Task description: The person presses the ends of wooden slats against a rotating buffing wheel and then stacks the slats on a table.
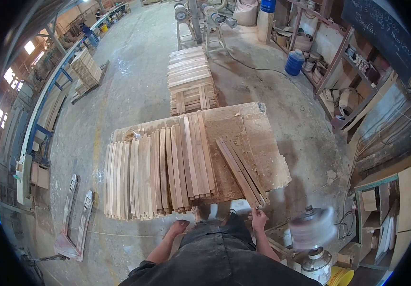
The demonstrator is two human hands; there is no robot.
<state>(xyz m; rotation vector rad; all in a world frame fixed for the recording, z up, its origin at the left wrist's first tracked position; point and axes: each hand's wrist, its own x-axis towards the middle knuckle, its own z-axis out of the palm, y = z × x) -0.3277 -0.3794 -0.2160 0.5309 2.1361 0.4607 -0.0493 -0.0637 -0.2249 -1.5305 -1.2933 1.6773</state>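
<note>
My right hand [259, 219] is at the near end of a wooden slat [238, 172], fingers closed at its tip. That slat lies slanted on the worktable [262, 143], alongside another dark slat [248, 167] with small holes. My left hand [180, 226] hangs below the table's near edge, its fingers curled in and nothing visible in them. Close in front of it is a broad row of wooden slats [143, 174], laid side by side with their ends toward me. Some slats on the row's right side [197, 157] sit higher than the others.
Close on my right stands a sander with a spinning drum [312, 229], blurred. Behind the table is a stack of slats [191, 76]. A pallet jack [74, 229] is on the left floor; shelving [329, 90] and a blue drum [294, 63] stand right.
</note>
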